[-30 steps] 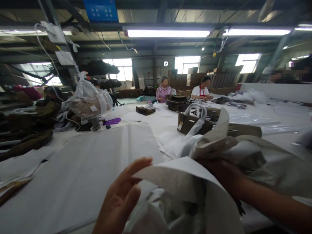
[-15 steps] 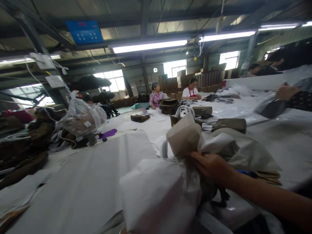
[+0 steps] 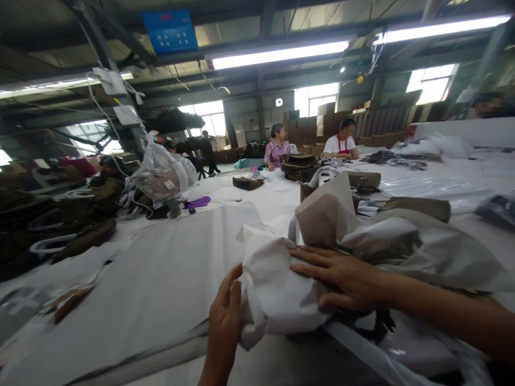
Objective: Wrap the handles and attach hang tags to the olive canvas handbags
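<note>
White wrapping paper (image 3: pixel 277 284) lies crumpled in front of me over something whose shape is hidden. My left hand (image 3: pixel 226 316) stands upright at its left edge, palm against the paper, fingers unclenched. Across the top right of the paper lies my right hand (image 3: pixel 340 276), its fingers stretched out and spread. Just beyond that hand a brown piece wrapped in thin white sheet (image 3: pixel 322 217) sticks up, with a pale strap beside it. More pale sheeting (image 3: pixel 438 249) covers dark items under and behind my right forearm.
A white-covered table (image 3: pixel 161 284) spreads ahead and left. Brown bags (image 3: pixel 298 167) and rolled brown pieces (image 3: pixel 422 208) stand beyond my hands. Dark bags (image 3: pixel 86 233) and a clear plastic bag (image 3: pixel 163 179) are at left. Two people (image 3: pixel 277 147) sit across the table.
My left hand has come into view at the paper's left side. My right hand has gone from gripping near the brown piece to lying flat on the paper. The view has turned right.
</note>
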Tool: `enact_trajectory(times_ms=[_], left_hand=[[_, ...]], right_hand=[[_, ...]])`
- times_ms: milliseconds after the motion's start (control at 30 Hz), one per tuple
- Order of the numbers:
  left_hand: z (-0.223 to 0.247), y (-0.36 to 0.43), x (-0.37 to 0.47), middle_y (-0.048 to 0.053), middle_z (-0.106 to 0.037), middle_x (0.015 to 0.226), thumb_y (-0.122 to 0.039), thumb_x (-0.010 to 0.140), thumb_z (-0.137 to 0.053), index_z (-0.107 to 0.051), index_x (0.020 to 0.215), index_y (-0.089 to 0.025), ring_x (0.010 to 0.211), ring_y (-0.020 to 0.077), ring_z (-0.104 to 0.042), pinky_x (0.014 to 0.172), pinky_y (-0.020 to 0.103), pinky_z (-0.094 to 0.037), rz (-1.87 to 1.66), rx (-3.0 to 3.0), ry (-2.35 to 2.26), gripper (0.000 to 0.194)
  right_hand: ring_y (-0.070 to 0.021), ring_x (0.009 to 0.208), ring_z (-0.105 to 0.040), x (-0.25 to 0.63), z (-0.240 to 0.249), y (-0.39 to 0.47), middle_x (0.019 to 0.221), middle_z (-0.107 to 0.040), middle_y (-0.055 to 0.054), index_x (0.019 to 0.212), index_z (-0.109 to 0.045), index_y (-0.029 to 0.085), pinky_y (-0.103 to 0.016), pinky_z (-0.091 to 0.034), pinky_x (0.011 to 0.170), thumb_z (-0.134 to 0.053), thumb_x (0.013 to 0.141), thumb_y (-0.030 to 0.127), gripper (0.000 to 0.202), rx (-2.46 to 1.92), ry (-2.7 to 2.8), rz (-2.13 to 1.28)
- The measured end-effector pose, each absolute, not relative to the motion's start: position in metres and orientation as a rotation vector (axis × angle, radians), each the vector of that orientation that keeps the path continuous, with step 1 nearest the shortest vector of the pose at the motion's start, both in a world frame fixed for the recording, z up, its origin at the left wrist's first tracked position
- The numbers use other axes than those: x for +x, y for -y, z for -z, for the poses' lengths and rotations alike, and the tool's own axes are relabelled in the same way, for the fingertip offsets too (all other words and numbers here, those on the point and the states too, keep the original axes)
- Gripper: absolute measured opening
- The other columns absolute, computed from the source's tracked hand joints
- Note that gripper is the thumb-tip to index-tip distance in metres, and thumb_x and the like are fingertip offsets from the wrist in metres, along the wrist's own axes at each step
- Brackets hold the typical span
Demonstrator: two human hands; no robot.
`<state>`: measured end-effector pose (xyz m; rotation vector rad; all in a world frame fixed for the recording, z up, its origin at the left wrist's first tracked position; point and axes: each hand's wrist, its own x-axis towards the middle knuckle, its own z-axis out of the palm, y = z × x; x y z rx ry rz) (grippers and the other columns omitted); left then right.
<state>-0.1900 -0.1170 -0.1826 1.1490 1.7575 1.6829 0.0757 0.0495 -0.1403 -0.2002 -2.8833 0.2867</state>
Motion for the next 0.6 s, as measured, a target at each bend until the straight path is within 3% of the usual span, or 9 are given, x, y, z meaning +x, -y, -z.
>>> enact_trajectory(times_ms=[67, 167, 233, 300, 367, 433, 500, 600], left_hand=[[0.207, 0.136, -0.185, 0.013, -0.070, 0.127, -0.073, 0.091, -0.049, -0.061, 0.139, -0.020, 0.106, 0.0308, -0.070, 0.085, 0.038, -0.060, -1.777, 0.909, -1.762, 0.072], [0.224, 0.155, -0.162, 0.012, -0.072, 0.122, -0.071, 0.089, -0.055, -0.036, 0.158, -0.025, 0.084, 0.0260, -0.073, 0.073, 0.037, -0.062, -1.722, 0.882, -1.608, 0.085], [0.213, 0.151, -0.144, 0.011, -0.070, 0.127, -0.062, 0.091, -0.061, -0.026, 0.161, -0.026, 0.096, 0.0258, -0.073, 0.084, 0.038, -0.061, -1.720, 0.970, -1.515, 0.087], [0.187, 0.137, -0.130, 0.011, -0.065, 0.136, -0.053, 0.093, -0.064, -0.039, 0.155, -0.024, 0.122, 0.0276, -0.064, 0.103, 0.039, -0.054, -1.757, 1.082, -1.415, 0.073], [0.158, 0.119, -0.122, 0.010, -0.067, 0.134, -0.047, 0.095, -0.065, -0.061, 0.137, -0.021, 0.122, 0.0286, -0.064, 0.105, 0.039, -0.053, -1.692, 1.237, -1.219, 0.050], [0.139, 0.105, -0.120, 0.010, -0.068, 0.134, -0.044, 0.097, -0.062, -0.063, 0.136, -0.021, 0.123, 0.0293, -0.063, 0.107, 0.040, -0.051, -1.619, 1.342, -1.022, 0.046], [0.138, 0.099, -0.122, 0.010, -0.067, 0.135, -0.042, 0.101, -0.054, -0.061, 0.139, -0.021, 0.118, 0.0276, -0.066, 0.101, 0.039, -0.055, -1.668, 1.329, -0.990, 0.043], [0.163, 0.101, -0.123, 0.010, -0.074, 0.115, -0.033, 0.104, -0.049, -0.069, 0.119, -0.019, 0.099, 0.0217, -0.072, 0.084, 0.031, -0.059, -1.911, 1.300, -1.309, 0.029]], right_hand=[[-0.0339, 0.153, -0.028, 0.078, 0.141, -0.051, 0.168, -0.023, -0.011, 0.162, -0.026, 0.030, -0.056, -0.033, 0.120, -0.063, 0.093, 0.052, 0.082, -0.194, 2.868, -0.318], [-0.0320, 0.153, -0.029, 0.074, 0.136, -0.045, 0.169, -0.021, -0.012, 0.163, -0.022, 0.029, -0.054, -0.036, 0.119, -0.063, 0.094, 0.044, 0.082, -0.163, 2.843, -0.325], [-0.0336, 0.152, -0.031, 0.070, 0.132, -0.039, 0.168, -0.024, -0.015, 0.163, -0.022, 0.027, -0.056, -0.038, 0.117, -0.066, 0.092, 0.047, 0.086, -0.132, 2.831, -0.319], [-0.0372, 0.148, -0.037, 0.065, 0.131, -0.033, 0.164, -0.033, -0.019, 0.163, -0.025, 0.023, -0.057, -0.041, 0.114, -0.070, 0.087, 0.054, 0.093, -0.095, 2.802, -0.324], [-0.0376, 0.137, -0.052, 0.064, 0.134, -0.031, 0.153, -0.050, -0.021, 0.160, -0.033, 0.020, -0.053, -0.049, 0.108, -0.071, 0.086, 0.052, 0.089, -0.161, 2.693, -0.379], [-0.0331, 0.114, -0.069, 0.066, 0.139, -0.031, 0.132, -0.067, -0.018, 0.152, -0.046, 0.018, -0.043, -0.060, 0.094, -0.069, 0.089, 0.046, 0.072, -0.307, 2.539, -0.498], [-0.0287, 0.091, -0.074, 0.072, 0.145, -0.035, 0.111, -0.075, -0.013, 0.138, -0.060, 0.018, -0.037, -0.063, 0.081, -0.066, 0.091, 0.048, 0.057, -0.437, 2.403, -0.626], [-0.0290, 0.082, -0.074, 0.080, 0.152, -0.042, 0.099, -0.077, -0.011, 0.121, -0.070, 0.019, -0.037, -0.064, 0.073, -0.063, 0.090, 0.057, 0.050, -0.543, 2.298, -0.712]])
